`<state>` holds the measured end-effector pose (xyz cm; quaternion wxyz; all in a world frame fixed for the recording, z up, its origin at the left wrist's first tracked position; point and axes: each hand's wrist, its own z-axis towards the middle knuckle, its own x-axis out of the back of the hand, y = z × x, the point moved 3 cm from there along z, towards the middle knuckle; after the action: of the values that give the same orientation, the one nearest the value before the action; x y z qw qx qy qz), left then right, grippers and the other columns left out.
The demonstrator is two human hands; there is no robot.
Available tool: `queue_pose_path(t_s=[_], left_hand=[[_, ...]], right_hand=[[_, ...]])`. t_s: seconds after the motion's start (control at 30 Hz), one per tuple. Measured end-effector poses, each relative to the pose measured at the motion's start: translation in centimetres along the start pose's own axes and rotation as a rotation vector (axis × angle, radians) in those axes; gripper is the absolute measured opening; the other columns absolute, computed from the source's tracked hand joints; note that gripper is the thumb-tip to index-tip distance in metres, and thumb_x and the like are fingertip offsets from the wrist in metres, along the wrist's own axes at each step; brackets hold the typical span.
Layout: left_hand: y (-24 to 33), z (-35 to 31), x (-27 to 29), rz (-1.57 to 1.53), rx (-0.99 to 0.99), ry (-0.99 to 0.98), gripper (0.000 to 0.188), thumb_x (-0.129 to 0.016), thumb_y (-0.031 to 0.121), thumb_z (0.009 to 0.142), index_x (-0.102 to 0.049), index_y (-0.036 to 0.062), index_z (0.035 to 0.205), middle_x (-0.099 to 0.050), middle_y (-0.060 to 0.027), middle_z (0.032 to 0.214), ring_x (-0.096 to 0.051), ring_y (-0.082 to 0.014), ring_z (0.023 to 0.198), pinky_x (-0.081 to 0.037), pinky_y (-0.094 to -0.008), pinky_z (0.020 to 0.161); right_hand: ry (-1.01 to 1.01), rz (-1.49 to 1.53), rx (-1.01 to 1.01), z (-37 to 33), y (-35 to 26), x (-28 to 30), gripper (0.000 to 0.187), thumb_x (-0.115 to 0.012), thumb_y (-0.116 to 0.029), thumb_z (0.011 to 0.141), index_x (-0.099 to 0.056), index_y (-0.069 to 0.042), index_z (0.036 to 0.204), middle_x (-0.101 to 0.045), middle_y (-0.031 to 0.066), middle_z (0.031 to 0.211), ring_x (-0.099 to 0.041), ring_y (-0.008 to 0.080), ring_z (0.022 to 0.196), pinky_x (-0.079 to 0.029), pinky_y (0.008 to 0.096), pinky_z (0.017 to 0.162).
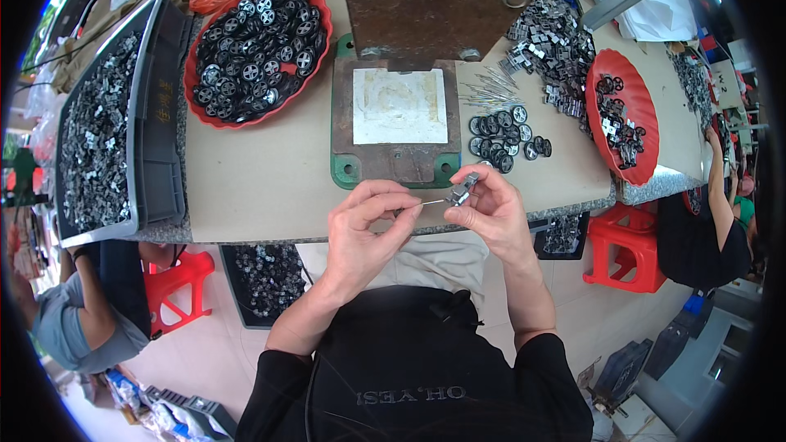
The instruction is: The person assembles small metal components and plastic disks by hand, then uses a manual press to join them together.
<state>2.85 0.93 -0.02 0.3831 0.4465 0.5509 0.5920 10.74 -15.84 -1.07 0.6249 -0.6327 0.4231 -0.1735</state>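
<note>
My left hand (367, 221) pinches a thin metal pin (432, 202) between thumb and fingertips. Its free end points right, toward a small grey metal bracket (463, 189) held in my right hand (498, 217). The pin's tip is very near the bracket; whether it touches or enters it I cannot tell. Both hands are over the table's near edge, in front of a press base (396, 164) with a white plate (399, 106). Just beyond my right hand lie loose black wheels with silver hubs (501, 133) and a bundle of metal pins (493, 90).
A red bowl of wheels (322, 57) stands left of the press, beside a grey bin of small parts (155, 115). At right are piled brackets (550, 49) and another red bowl (643, 127). The rusty press head (426, 8) overhangs the table. Other people sit on both sides.
</note>
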Motion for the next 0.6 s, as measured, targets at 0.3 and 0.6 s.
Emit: queue_pose_path(t_s=[0.3, 0.6], left_hand=[[0.4, 0.0, 0.2, 0.089, -0.087, 0.028, 0.014, -0.07, -0.004, 0.076, -0.071, 0.0008, 0.089, -0.062, -0.0084, 0.097, -0.062, -0.0127, 0.084, -0.053, -0.0233, 0.069], [0.9, -0.3, 0.5, 0.406, -0.334, 0.031, 0.016, -0.071, -0.004, 0.073, -0.071, 0.0025, 0.087, -0.061, -0.0082, 0.094, -0.064, -0.016, 0.073, -0.053, -0.0255, 0.062]], right_hand=[[0.129, -0.269, 0.159, -0.1, -0.3, -0.7, 0.035, -0.072, 0.005, 0.074, -0.059, -0.001, 0.106, -0.053, 0.0034, 0.098, -0.054, 0.0077, 0.076, -0.047, 0.0215, 0.066], [-0.011, -1.048, 0.505, -0.4, -2.4, -1.2, 0.035, -0.06, 0.011, 0.068, -0.063, -0.002, 0.1, -0.056, 0.0099, 0.089, -0.059, 0.023, 0.076, -0.048, 0.0313, 0.067]])
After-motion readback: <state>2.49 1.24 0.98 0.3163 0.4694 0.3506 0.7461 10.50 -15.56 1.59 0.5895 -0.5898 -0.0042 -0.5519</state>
